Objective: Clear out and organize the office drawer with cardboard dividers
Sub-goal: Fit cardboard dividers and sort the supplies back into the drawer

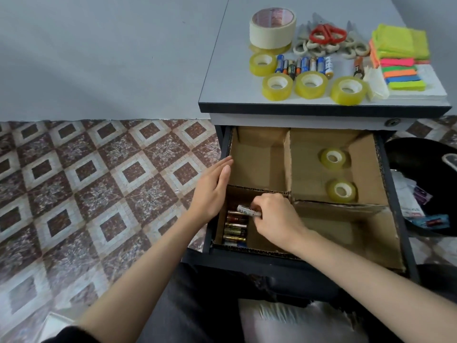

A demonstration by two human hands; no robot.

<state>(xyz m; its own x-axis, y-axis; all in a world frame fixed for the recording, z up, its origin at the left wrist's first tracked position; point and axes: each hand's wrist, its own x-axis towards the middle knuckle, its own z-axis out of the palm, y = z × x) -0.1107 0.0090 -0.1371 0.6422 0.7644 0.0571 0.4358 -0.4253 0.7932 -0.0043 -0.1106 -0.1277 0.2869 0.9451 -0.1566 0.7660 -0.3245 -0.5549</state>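
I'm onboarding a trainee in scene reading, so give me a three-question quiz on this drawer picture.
1. True or false: the left hand grips something.
2. How many tape rolls lie in the back-right compartment of the drawer?
3. The right hand pinches: A) a pen, B) a white battery, C) a stapler.

Key: 1 false, it rests flat on the drawer's left edge; 2 two; 3 B.

Cabinet top [230,58], tape rolls [311,84] (one larger), batteries [304,65], scissors [327,34], sticky notes [400,43]
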